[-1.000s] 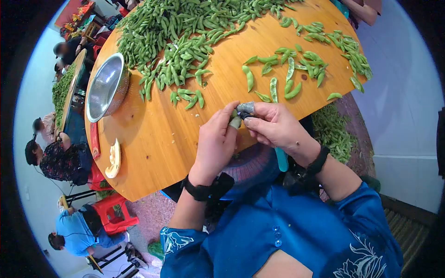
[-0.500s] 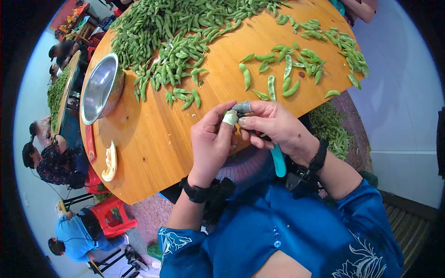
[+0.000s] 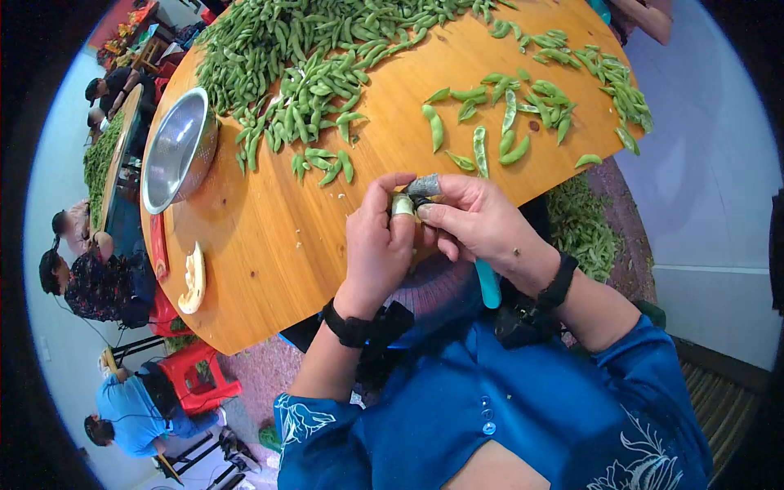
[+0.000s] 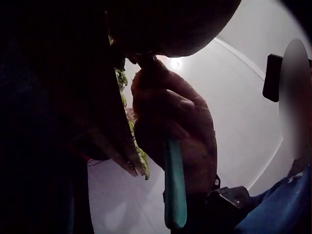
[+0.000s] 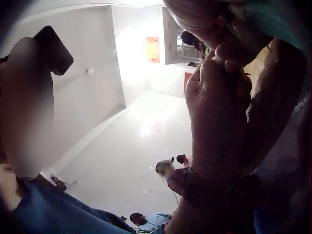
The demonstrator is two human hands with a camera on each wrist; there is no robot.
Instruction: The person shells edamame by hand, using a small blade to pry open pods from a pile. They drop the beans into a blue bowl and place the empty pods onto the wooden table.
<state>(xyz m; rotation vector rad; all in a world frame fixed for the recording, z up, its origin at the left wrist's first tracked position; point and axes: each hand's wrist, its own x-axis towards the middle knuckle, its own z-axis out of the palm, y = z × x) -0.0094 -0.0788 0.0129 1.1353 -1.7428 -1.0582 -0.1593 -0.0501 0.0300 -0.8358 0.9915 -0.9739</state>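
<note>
My left hand (image 3: 380, 233), its thumb in a pale wrap, meets my right hand (image 3: 490, 214) over the table's near edge. Between their fingertips, the left thumb and fingers pinch a small dark thing (image 3: 419, 199), mostly covered; what it is I cannot tell. A grey wrap covers the right index finger. The right hand also grips a tool by its teal handle (image 3: 487, 284), which sticks out below the palm and shows in the left wrist view (image 4: 175, 187). The tool's other end is hidden. In the right wrist view the left hand (image 5: 219, 112) has its fingers bent.
Green pods (image 3: 310, 98) are heaped on the wooden table (image 3: 253, 269), with loose pods (image 3: 514, 151) at the right. A metal colander (image 3: 181, 151) and a pale curved piece (image 3: 193, 280) lie left. More pods (image 3: 584, 224) are on the floor. Several people sit at the left.
The hands stay together while their fingers shift slightly. The left thumb has moved a little left, and the green bit earlier visible at the fingertips is now hidden. The teal handle shows more than a second ago.
</note>
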